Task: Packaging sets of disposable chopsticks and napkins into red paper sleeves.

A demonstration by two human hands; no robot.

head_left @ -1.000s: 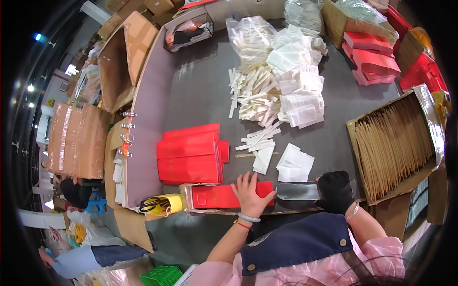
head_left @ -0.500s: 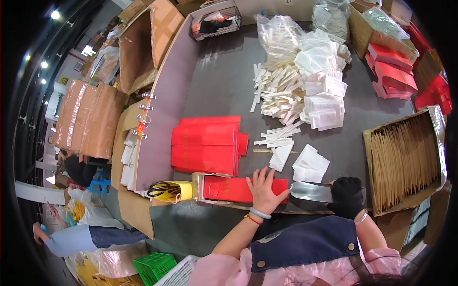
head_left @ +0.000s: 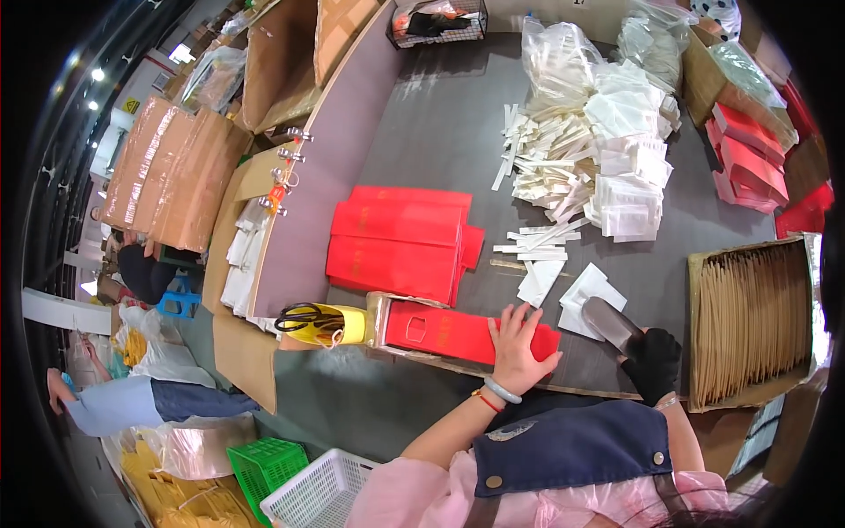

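Observation:
My left hand (head_left: 521, 352), wearing a grey bracelet and a red cord at the wrist, lies with fingers spread on the right end of a red folded paper piece (head_left: 458, 333). That red piece has a small cut-out near its left end and rests along the table's front edge. In my black-gloved right hand (head_left: 653, 365) is a flat, shiny metal blade (head_left: 613, 322) with a rounded tip, gripped at its near end. Its tip is over or beside some white paper packets (head_left: 591, 290); I cannot tell whether it touches them.
A stack of red paper pieces (head_left: 396, 242) lies behind, left. White strips (head_left: 554, 176) and packets heap at the centre back. A yellow holder (head_left: 339, 326) with black scissors stands left. At right is a carton (head_left: 704, 387) of brown sheets; red bundles (head_left: 748, 158) lie beyond it.
The metal blade has swung from pointing left to pointing up and left, towards the white packets. My left hand stays spread on the red piece. The whole view has shifted slightly.

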